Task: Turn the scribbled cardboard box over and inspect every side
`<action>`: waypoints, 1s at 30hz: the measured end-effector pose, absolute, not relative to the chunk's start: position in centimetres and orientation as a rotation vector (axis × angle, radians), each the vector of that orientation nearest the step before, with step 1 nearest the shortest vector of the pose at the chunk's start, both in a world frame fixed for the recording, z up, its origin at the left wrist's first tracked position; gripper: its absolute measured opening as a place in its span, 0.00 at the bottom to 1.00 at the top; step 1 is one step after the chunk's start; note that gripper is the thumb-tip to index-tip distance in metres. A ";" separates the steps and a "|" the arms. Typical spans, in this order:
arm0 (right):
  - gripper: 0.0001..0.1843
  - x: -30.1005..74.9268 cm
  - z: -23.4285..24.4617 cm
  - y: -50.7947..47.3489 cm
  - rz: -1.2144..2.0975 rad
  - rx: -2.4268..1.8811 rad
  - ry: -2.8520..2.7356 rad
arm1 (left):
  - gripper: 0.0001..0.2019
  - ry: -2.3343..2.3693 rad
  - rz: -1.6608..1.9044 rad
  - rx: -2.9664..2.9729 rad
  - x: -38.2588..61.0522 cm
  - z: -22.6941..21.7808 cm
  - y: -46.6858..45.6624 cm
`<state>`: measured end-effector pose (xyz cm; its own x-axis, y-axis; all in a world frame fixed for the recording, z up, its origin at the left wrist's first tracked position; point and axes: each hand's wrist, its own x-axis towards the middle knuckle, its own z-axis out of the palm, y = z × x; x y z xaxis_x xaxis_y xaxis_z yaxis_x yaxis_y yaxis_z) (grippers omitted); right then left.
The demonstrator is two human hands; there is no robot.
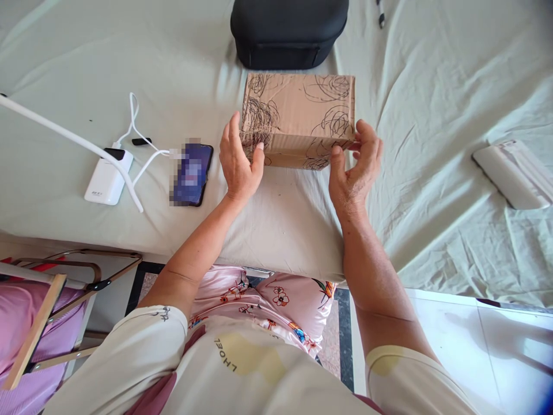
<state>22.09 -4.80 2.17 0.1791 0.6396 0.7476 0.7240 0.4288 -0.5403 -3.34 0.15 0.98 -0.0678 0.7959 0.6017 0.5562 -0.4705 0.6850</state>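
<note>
A brown cardboard box [298, 106] with black scribbled loops on its faces sits in front of me on the cloth-covered table. My left hand [241, 158] is at its left end, thumb by the front edge and fingers along the side. At the right end, my right hand [356, 167] grips the near corner, its thumb on the front and fingertips partly hidden behind the side. The box lies between both hands, its long side toward me.
Behind the box stands a black zippered case [289, 34]. To the left lie a phone [196, 176], a white power bank [108, 181] with a cable, and a white rod [73, 138]. A whitish flat object [516, 173] lies right; a pen [381, 14] is farther back.
</note>
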 end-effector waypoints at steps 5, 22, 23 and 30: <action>0.21 21.4 2.9 -5.3 -0.042 -1.240 -1.489 | 0.27 1.624 1.408 2.129 -2.7 2.4 -1.1; 0.21 17.7 4.4 -7.6 0.252 -0.860 -1.818 | 0.41 1.290 1.307 2.255 -2.1 3.3 -1.6; 0.21 17.6 4.5 -7.5 0.225 -0.880 -1.828 | 0.41 1.261 1.312 2.270 -2.0 3.2 -1.7; 0.24 18.7 3.9 -6.8 0.189 -1.132 -1.747 | 0.37 1.217 1.362 2.295 -1.3 2.5 -1.8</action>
<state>18.65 -6.79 3.93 -0.0578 0.7561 0.6519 0.5989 0.5487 -0.5833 -1.33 -1.80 2.52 0.2327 0.7387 0.6326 0.5462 -0.6375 0.5434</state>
